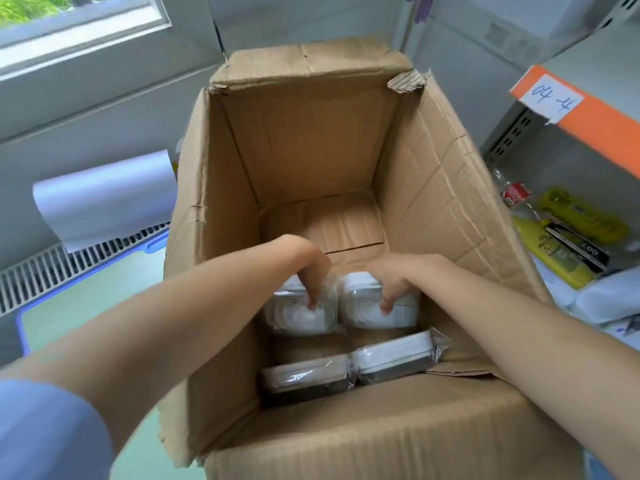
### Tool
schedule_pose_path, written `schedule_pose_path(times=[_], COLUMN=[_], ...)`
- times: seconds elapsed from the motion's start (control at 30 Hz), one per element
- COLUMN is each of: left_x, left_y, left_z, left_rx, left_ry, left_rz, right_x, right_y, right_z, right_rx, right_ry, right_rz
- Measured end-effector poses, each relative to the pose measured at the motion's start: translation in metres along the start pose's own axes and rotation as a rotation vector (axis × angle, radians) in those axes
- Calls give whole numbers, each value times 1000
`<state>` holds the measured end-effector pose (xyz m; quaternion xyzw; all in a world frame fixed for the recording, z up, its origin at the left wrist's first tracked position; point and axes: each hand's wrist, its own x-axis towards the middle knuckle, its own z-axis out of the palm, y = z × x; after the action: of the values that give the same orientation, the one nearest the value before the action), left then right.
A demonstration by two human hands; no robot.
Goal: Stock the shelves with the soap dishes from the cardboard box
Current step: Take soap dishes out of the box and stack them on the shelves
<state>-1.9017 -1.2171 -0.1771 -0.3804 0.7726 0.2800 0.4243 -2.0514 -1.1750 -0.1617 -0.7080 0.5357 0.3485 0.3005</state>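
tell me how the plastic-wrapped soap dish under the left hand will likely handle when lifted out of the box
The wrapped soap dish looks rigid, so it should keep its shape. Its glossy film may be slippery under the left hand fingers. It is probably light, as the hand grips it only near the top edge.

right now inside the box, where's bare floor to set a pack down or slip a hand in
Bare floor lies by the far wall, beyond both hands. A narrow gap runs between the gripped packs and the near packs. The near half is crowded.
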Motion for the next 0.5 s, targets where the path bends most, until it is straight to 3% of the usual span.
schedule_pose_path(times=[0.1, 0.33, 0.5], left_x=[-29, -125, -185], left_y=[-7, 17, 77], left_z=[-32, -53, -36], left_rx=[-75, -699, -1000], left_ry=[206, 749, 1020], left_rz=[-24, 90, 283], right_x=[-24, -129, -211], right_y=[-3, 1, 15], right_z=[-20, -30, 12], right_rx=[15, 330, 799], right_ry=[235, 861, 1185], right_rz=[122, 258, 188])
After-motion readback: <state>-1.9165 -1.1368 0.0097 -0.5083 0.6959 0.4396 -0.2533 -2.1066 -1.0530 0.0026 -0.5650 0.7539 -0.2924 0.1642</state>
